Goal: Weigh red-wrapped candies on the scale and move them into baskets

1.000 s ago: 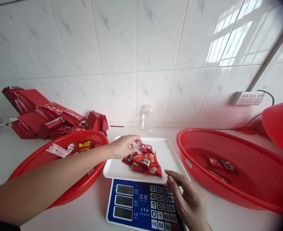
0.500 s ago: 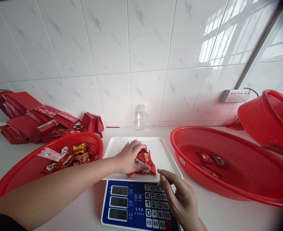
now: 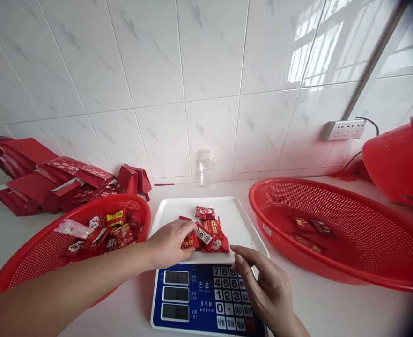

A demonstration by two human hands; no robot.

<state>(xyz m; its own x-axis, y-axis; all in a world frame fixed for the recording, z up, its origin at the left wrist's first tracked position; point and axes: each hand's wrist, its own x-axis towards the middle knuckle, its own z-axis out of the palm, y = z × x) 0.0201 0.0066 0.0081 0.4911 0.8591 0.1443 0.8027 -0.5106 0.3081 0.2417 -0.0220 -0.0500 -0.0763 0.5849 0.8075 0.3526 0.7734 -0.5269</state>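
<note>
A white tray sits on a blue electronic scale and carries a small heap of red candy packets. My left hand reaches over the tray's near left edge, fingers pinched on one red candy packet from the heap. Just in front of the tray my right hand hovers above the scale's keypad, its fingers loosely curled and apart, holding nothing.
A red mesh basket with several candies stands at the left. A bigger red basket at the right holds a few packets. Red boxes are stacked by the wall. Also there: a clear bottle, a power strip, an upturned red basket.
My left hand has drawn back from the far side of the heap to the tray's near left edge, now pinching a packet. The right hand stays over the keypad.
</note>
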